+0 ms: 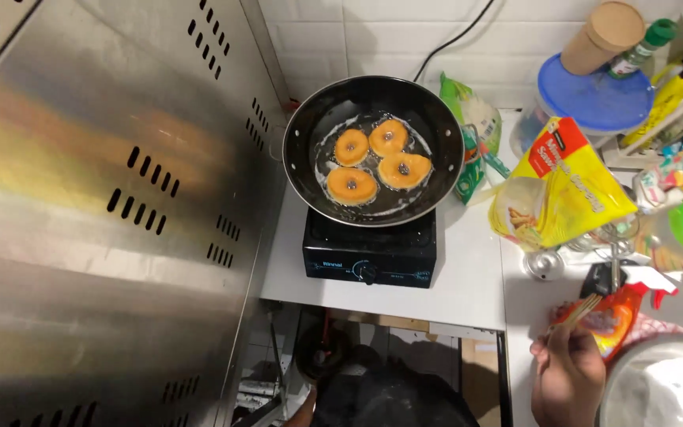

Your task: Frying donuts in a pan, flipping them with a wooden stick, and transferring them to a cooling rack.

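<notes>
Golden doughnuts [377, 162] fry far left of my right hand [567, 375], clenched on chopsticks [577, 310] (tips pointing far-right); left hand unseen.

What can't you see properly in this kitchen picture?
Head view:
- Left hand: hidden or out of frame.
- Right hand: cut off by the bottom edge.
- Chopsticks: thin, lost against the orange packet.
- White bowl: cut off by the corner.
- Doughnuts: undersides hidden in oil.

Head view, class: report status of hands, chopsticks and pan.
Right hand grips chopsticks, low right. Left hand barely visible at bottom edge. Pan on stove, four doughnuts frying. Nothing between hand and pan.
</notes>
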